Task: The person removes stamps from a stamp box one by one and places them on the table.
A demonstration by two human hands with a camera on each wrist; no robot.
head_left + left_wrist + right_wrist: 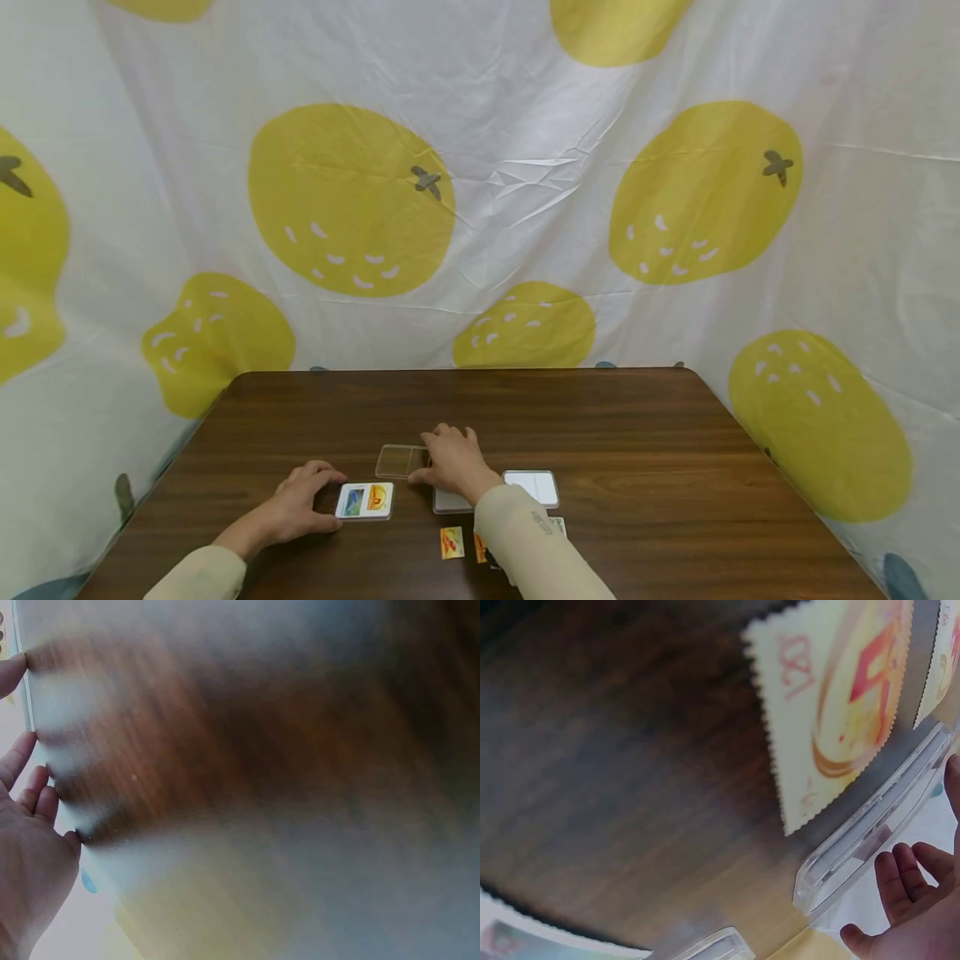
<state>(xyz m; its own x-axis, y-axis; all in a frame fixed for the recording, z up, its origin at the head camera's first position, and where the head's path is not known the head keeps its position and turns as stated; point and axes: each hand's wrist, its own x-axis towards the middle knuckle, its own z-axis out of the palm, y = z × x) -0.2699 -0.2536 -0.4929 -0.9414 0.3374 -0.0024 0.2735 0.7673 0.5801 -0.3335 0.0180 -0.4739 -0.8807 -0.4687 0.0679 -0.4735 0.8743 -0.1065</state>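
Note:
In the head view, my left hand (300, 498) holds the left end of a white stamp case (365, 502) with two colourful stamps in it. The thumb is at its near corner and the index finger at its far corner. My right hand (456, 460) grips the right end of a clear plastic lid (393, 460), thumb on the near side and fingers on the far side. The lid appears to lie flat on the table. In the right wrist view, my right hand's fingers (907, 877) are bent; the lid cannot be made out there.
Under the right forearm lies a clear-edged case (450, 502), partly hidden. Another white case (534, 487) is to its right. A loose stamp (452, 542) lies nearer, with several more partly covered by the sleeve. A fruit-print cloth (517, 208) hangs behind the brown table (645, 433).

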